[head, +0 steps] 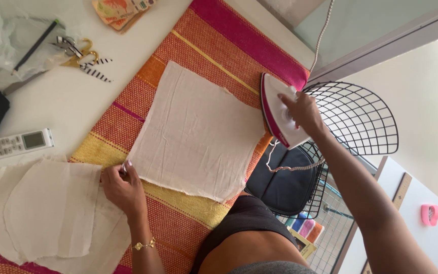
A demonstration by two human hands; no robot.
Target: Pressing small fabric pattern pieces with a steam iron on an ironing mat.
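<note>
the right hand [300, 111] wraps the handle of a pink-and-white iron [280, 114], tipped on its side at the far edge of a cream fabric square [196, 132]. the left hand [122, 185] pinches that square's near corner on a striped orange cloth [178, 223]. beside the left hand, more cream pieces [46, 208] lie stacked on the white tabletop [67, 101].

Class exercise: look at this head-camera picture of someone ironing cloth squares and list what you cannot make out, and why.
Head view only:
- Handle of the iron: covered by the right hand.
- Soleplate: faces away, so contact with the cloth square is unclear.
- Cord: cut off by the top edge.
- Left hand fingertips: partly tucked at the cloth edge.
- Remote control buttons: too small.
</note>
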